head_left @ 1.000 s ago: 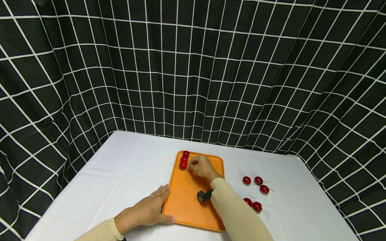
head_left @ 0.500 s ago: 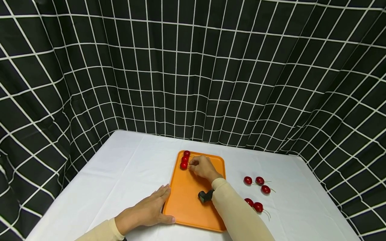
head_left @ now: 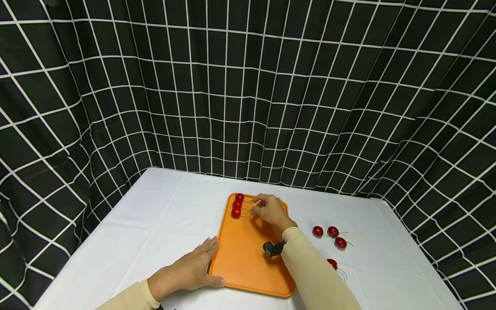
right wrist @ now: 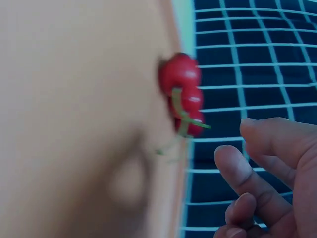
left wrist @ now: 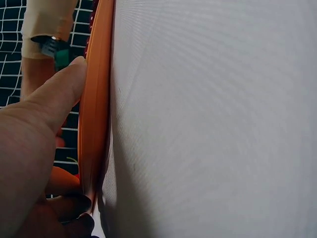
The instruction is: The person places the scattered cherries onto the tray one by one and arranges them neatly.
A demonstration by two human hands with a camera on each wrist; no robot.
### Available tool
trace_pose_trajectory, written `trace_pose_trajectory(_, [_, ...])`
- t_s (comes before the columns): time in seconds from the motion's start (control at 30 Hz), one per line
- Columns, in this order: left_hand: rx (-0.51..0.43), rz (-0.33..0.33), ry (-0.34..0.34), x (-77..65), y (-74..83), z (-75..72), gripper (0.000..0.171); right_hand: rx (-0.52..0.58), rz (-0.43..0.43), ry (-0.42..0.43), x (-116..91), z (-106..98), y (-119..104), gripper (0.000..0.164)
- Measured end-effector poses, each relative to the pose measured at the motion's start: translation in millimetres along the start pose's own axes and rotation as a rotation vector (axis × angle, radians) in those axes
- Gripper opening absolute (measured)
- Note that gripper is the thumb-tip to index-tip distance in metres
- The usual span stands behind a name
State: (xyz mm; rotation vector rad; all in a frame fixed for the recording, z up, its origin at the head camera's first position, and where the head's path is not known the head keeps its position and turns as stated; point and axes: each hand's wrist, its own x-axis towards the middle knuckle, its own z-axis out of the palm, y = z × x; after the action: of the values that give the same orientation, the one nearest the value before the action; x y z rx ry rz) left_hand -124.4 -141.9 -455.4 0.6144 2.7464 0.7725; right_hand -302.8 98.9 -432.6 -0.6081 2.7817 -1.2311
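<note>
Three red cherries with thin green stems lie in a row along the left side of an orange tray [head_left: 248, 258]; the front one is the nearest cherry [head_left: 236, 212]. My right hand [head_left: 270, 212] hovers over the tray just right of their stems. In the right wrist view, its thumb and index finger are apart with nothing between them, and the cherry row [right wrist: 182, 74] is beside the fingertips. My left hand [head_left: 191, 267] rests against the tray's left edge, fingers straight, thumb at the front corner; the left wrist view shows it touching the orange rim [left wrist: 94, 114].
On the white cloth [head_left: 162, 215] right of the tray lie three more cherries [head_left: 333, 231]. Closer to me, another cherry [head_left: 332, 262] is partly behind my right sleeve [head_left: 314, 267]. A black curtain with white grid lines [head_left: 248, 86] surrounds the table.
My right hand has let go of the front cherry's stem and drawn back to the right, its fingers parting. My right sleeve now covers one more table cherry. The left hand stays put.
</note>
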Motion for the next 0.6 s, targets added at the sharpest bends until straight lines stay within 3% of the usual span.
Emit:
trace_pose_trajectory(0.2, [0.003, -0.007, -0.006, -0.5, -0.1, 0.5, 0.111, 0.069, -0.076, 0.082, -9.7, -28.0, -19.3, 0.018])
trace_pose_trajectory(0.6, [0.002, -0.008, -0.003, 0.9, 1.1, 0.1, 0.111, 0.34, -0.32, 0.073, -40.5, -105.7, -63.5, 0.016])
